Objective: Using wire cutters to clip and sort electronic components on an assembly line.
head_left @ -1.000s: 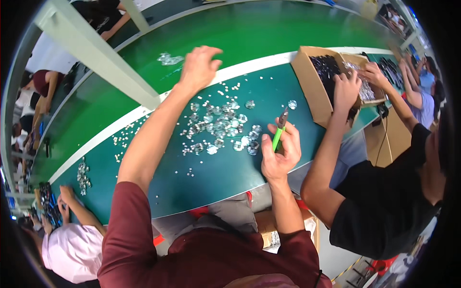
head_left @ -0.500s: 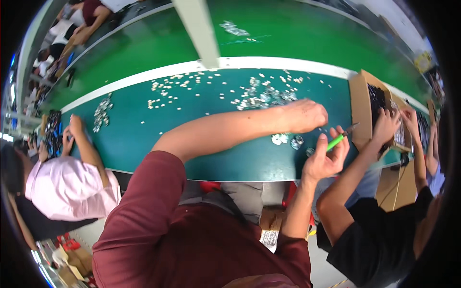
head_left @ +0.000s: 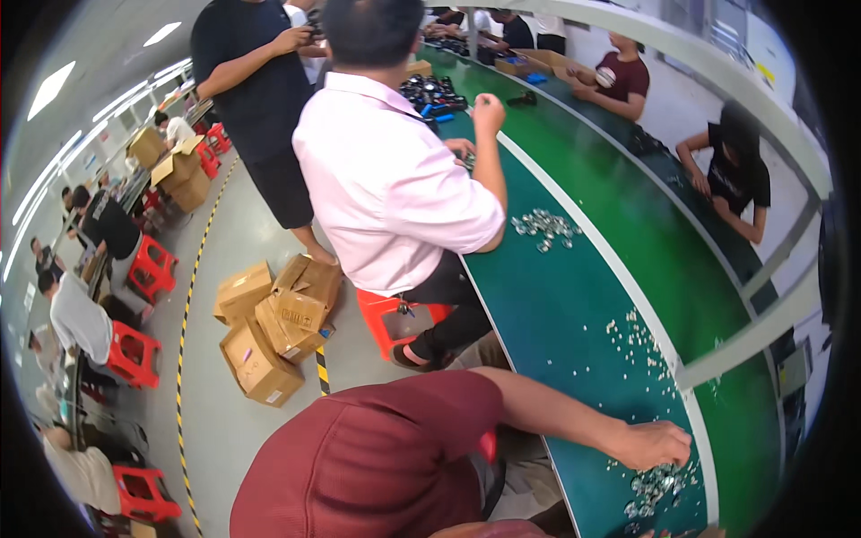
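My left hand (head_left: 656,446) reaches across the green table and lies over a pile of small shiny round parts (head_left: 653,491). Its fingers curl downward, and what they hold, if anything, is hidden. Small pale pieces (head_left: 633,339) are scattered on the tabletop beyond it. Farther along the table lies a second heap of shiny parts (head_left: 547,229). My right hand and the green-handled tool do not show in this view.
A co-worker in a pink shirt (head_left: 386,179) sits at the table by dark and blue parts (head_left: 432,97). A white rail (head_left: 592,229) divides the tabletop from a bright green belt (head_left: 610,193). Cardboard boxes (head_left: 269,327) stand on the floor.
The view has swung left, bringing the co-worker in pink and the aisle into sight. My right hand with the green-handled tool has left the picture. My left hand is now over the shiny pile.
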`<action>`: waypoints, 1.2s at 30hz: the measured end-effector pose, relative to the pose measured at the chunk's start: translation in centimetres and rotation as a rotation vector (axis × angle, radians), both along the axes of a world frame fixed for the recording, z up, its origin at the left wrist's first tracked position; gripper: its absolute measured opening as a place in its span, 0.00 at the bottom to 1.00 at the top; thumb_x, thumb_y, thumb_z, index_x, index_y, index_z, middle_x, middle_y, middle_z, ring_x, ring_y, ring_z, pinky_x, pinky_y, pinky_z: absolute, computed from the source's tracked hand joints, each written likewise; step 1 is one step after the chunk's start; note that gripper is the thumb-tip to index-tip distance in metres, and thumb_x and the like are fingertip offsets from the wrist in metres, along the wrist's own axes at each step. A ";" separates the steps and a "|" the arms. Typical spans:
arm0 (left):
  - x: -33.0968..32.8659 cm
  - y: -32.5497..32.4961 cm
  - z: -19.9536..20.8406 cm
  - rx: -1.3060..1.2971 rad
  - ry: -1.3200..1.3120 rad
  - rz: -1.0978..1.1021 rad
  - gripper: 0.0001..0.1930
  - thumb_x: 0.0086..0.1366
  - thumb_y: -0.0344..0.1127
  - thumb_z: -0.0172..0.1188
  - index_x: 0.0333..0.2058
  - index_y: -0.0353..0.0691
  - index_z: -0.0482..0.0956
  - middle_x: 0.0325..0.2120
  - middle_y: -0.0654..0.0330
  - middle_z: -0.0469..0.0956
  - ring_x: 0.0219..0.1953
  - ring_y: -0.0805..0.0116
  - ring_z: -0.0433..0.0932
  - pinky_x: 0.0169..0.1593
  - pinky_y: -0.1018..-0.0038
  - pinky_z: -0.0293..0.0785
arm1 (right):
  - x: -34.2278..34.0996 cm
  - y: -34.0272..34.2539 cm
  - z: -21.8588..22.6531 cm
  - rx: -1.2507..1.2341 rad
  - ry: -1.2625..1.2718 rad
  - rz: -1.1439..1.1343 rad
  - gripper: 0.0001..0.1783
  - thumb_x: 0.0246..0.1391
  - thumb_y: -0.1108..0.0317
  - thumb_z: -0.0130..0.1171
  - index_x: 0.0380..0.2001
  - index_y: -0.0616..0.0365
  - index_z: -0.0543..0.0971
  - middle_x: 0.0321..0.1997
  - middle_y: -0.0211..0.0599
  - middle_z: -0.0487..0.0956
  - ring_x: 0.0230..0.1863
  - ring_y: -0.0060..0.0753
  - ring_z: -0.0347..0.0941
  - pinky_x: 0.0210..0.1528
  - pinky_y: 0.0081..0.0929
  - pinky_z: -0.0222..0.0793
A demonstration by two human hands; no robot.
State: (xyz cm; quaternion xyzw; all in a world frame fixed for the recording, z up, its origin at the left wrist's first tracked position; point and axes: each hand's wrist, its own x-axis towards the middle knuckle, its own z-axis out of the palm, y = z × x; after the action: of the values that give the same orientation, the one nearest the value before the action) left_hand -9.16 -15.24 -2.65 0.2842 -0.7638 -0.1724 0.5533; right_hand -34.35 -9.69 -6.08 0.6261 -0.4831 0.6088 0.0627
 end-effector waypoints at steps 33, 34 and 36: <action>14.6 19.8 -1.5 0.556 0.622 0.125 0.09 0.67 0.33 0.62 0.33 0.35 0.73 0.26 0.68 0.75 0.30 0.80 0.70 0.33 0.77 0.67 | 23.7 6.2 5.8 0.444 0.299 1.034 0.15 0.55 0.66 0.71 0.43 0.61 0.83 0.50 0.49 0.78 0.47 0.48 0.79 0.47 0.37 0.77; 15.0 19.8 -1.5 0.529 0.616 0.176 0.09 0.67 0.33 0.62 0.33 0.34 0.73 0.26 0.67 0.75 0.30 0.80 0.70 0.33 0.76 0.68 | 24.2 5.5 5.1 0.442 0.276 1.078 0.14 0.55 0.66 0.70 0.43 0.60 0.83 0.48 0.48 0.79 0.45 0.49 0.79 0.46 0.36 0.78; 15.8 19.3 -1.5 0.486 0.592 0.242 0.08 0.66 0.32 0.62 0.33 0.34 0.73 0.26 0.64 0.76 0.29 0.76 0.72 0.34 0.74 0.69 | 25.7 4.6 4.9 0.375 0.262 1.097 0.14 0.55 0.65 0.70 0.43 0.60 0.83 0.48 0.48 0.79 0.45 0.49 0.79 0.46 0.37 0.78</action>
State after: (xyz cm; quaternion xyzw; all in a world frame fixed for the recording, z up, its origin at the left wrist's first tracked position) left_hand 6.69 4.01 -4.12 0.4328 -0.4693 -0.3560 0.6824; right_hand -8.63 -5.11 -1.19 0.8547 -0.1766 0.3742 -0.3135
